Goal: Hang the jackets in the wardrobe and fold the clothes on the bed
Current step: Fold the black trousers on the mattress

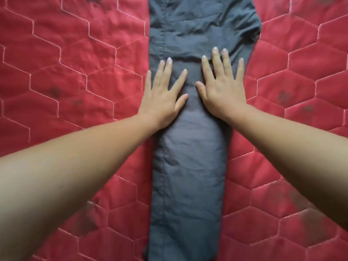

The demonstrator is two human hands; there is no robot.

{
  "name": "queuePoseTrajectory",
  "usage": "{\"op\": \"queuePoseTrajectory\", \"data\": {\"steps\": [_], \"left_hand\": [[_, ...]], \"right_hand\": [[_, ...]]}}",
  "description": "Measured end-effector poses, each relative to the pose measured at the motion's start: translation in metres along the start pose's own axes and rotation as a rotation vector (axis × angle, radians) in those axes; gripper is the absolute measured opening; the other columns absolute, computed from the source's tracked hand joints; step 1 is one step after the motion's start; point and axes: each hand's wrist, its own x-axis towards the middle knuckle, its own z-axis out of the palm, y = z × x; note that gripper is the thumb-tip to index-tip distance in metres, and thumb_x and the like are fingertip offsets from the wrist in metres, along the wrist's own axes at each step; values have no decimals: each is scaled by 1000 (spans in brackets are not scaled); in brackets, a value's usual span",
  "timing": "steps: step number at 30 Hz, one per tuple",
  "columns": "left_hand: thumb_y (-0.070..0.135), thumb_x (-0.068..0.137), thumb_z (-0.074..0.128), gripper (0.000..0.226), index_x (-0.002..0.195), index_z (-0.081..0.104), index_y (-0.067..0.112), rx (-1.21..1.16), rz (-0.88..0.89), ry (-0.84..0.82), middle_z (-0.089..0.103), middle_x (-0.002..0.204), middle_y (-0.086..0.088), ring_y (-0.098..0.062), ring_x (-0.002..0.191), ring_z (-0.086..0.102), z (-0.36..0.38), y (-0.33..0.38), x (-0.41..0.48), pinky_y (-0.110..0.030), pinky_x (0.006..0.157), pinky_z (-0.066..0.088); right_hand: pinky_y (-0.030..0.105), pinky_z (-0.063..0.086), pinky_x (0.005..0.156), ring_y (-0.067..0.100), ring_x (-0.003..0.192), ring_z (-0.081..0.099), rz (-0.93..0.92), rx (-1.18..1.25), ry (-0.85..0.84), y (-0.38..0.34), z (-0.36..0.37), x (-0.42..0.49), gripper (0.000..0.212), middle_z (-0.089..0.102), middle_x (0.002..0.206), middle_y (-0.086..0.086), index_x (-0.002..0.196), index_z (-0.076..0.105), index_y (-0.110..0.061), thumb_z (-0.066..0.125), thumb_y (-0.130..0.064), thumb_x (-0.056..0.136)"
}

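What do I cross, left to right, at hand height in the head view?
Red quilted bedspread → left hand, pressed flat → grey garment → right hand, pressed flat → bedspread again.

No writing to read from where I stand: the long, dark grey folded cloth garment (pixel 186 166) running near to far shows only seams and creases. The red quilted bedcover (pixel 75 63) to its left and right carries pale hexagon stitching and some dark smudges, none of it legible as letters, numbers or a brand.
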Motion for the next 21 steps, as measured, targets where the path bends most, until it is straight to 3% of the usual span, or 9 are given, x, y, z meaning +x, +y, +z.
{"op": "queuePoseTrajectory", "data": {"steps": [5, 10, 13, 15, 17, 19, 21], "left_hand": [[55, 100, 36, 65, 159, 28, 28, 18, 90, -56, 6, 167, -20, -35, 155, 4, 33, 18, -146, -58, 121, 17], [51, 100, 42, 66, 160, 25, 27, -84, 55, -98, 2, 167, -21, -35, 155, 1, 48, 30, -237, -55, 123, 14], [48, 100, 47, 68, 160, 24, 24, -235, 18, -97, 0, 168, -18, -32, 156, 0, 48, 38, -267, -46, 125, 8], [39, 97, 56, 71, 159, 27, 20, -462, -86, -41, 13, 166, -14, -27, 155, 14, 46, 45, -285, -38, 125, 14], [28, 94, 65, 71, 156, 32, 18, -752, -299, 42, 37, 152, -7, -18, 142, 38, 40, 57, -303, -29, 119, 30], [18, 93, 70, 61, 146, 41, 23, -1024, -572, 28, 55, 127, 0, -7, 115, 58, 32, 75, -323, -18, 102, 44], [10, 92, 70, 45, 129, 49, 23, -1236, -735, -76, 65, 113, 2, -11, 102, 65, 30, 91, -348, -18, 92, 50]], "right_hand": [[68, 10, 119, 30, 158, 6, 11, 24, -27, -48, 27, -159, 72, 10, 170, 13, 161, 25, -19, 33, -59, 101], [64, 13, 122, 32, 158, 3, 66, 115, -74, -86, 45, -290, 72, 8, 170, 15, 161, 29, -16, 40, -54, 101], [56, 11, 126, 33, 158, 3, 148, 316, -47, -100, 49, -329, 73, 7, 170, 18, 160, 29, -11, 48, -48, 99], [45, 15, 127, 30, 156, 13, 311, 580, 22, -109, 43, -342, 75, 15, 168, 18, 158, 31, -8, 58, -38, 95], [35, 26, 123, 25, 146, 34, 498, 826, 112, -114, 32, -349, 71, 34, 157, 15, 154, 37, -8, 67, -28, 93], [26, 37, 110, 17, 121, 51, 692, 976, 114, -113, 18, -354, 62, 47, 136, 7, 145, 47, -10, 75, -21, 90], [20, 40, 93, 10, 96, 55, 864, 1072, -6, -106, 11, -363, 48, 52, 124, 5, 129, 55, -16, 78, -22, 88]]}}
